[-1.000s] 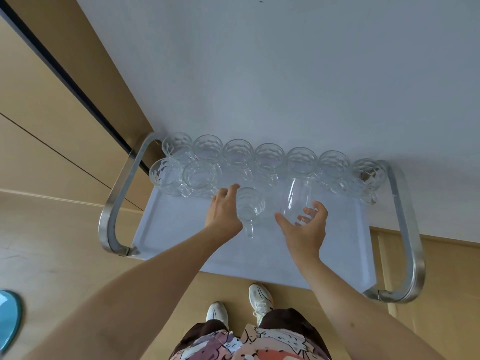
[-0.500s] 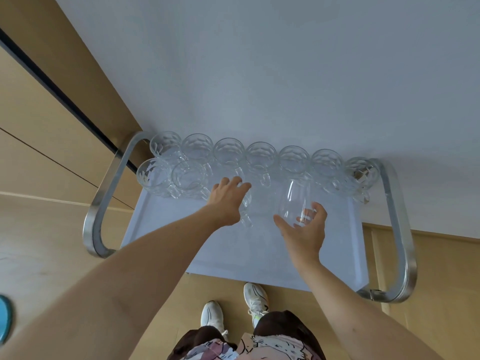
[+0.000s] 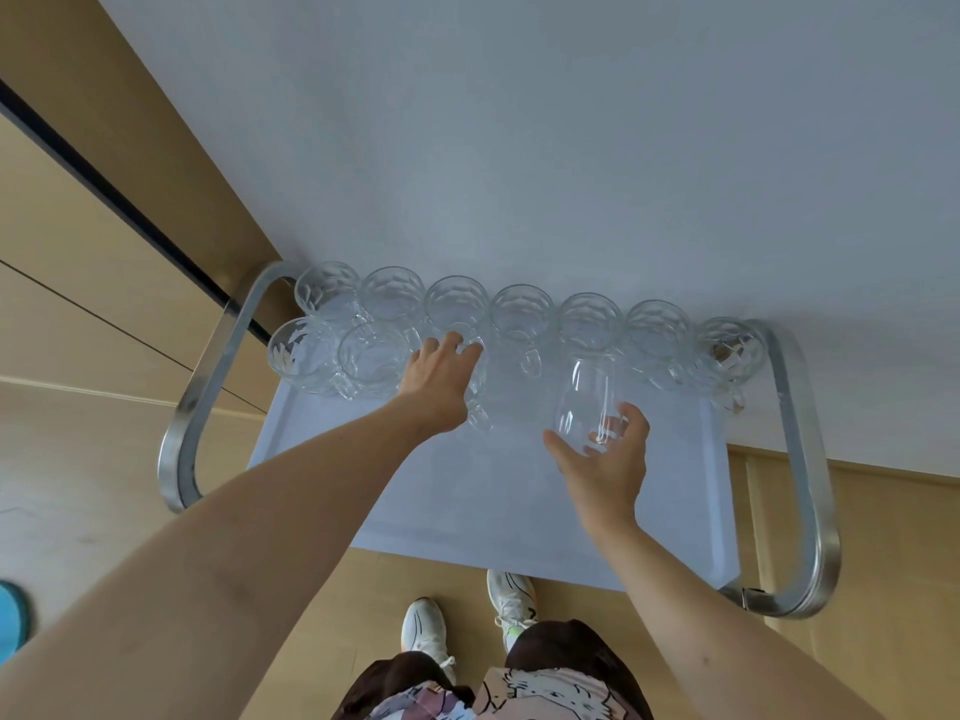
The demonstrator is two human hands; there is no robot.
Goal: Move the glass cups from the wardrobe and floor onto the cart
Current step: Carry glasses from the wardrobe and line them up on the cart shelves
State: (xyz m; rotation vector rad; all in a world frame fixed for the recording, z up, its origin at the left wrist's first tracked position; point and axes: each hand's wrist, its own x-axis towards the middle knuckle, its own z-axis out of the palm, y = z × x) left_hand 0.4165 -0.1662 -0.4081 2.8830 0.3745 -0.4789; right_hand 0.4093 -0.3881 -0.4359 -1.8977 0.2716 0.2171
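A cart with a pale blue top tray and chrome end handles stands against the wall. Several handled glass cups line its far edge, with two more in front at the left. My left hand grips a handled glass cup, pushed in beside those two; its handle points toward me. My right hand holds a smooth, tall glass cup by its lower part, tilted away from me over the tray's middle right.
Chrome handles curve round the cart's left end and right end. A wooden wardrobe stands at the left, the white wall behind. My white shoes are below the cart's near edge. A blue object lies on the floor at far left.
My left hand has carried the handled cup forward and left, up against the second-row cups. My right hand and the tall glass have barely moved.
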